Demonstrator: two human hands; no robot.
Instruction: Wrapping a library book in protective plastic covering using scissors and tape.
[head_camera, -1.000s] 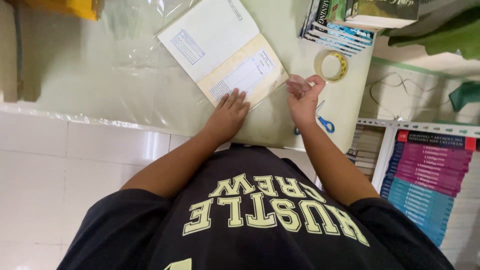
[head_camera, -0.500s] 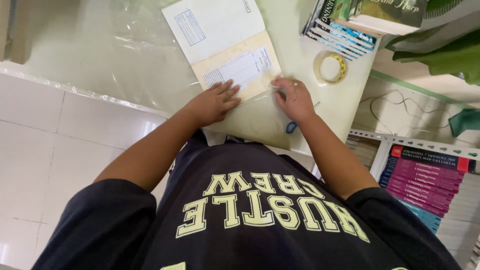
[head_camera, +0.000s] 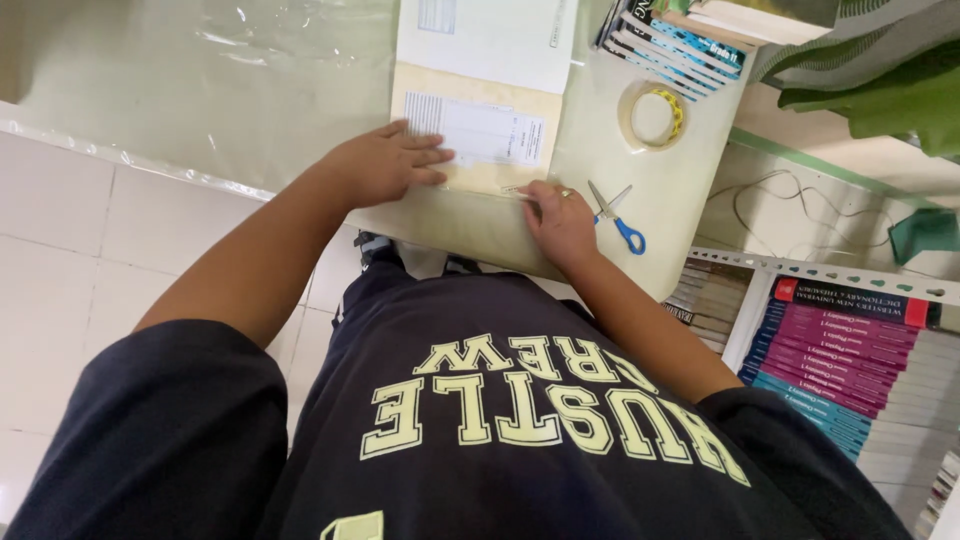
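Observation:
An open book (head_camera: 480, 110) lies on a pale table (head_camera: 680, 210) under a clear plastic sheet (head_camera: 230, 90). Its white cover is far, its cream flap with a printed label near. My left hand (head_camera: 385, 160) lies flat on the flap's near left corner, fingers spread. Just to its right, my right hand (head_camera: 558, 222) presses the near edge of the flap, fingertips pinched on a small strip that I cannot make out clearly. A ring is on one finger.
Blue-handled scissors (head_camera: 618, 218) lie just right of my right hand. A roll of clear tape (head_camera: 652, 115) sits beyond them. Stacked books (head_camera: 680, 40) stand at the table's far right. A metal shelf (head_camera: 850, 330) of books is at lower right. White floor tiles (head_camera: 120, 260) are at left.
The view has shifted, so the book and table sit higher in frame. My right hand has come down from a raised pose to the flap's near edge. My left hand stays on the flap.

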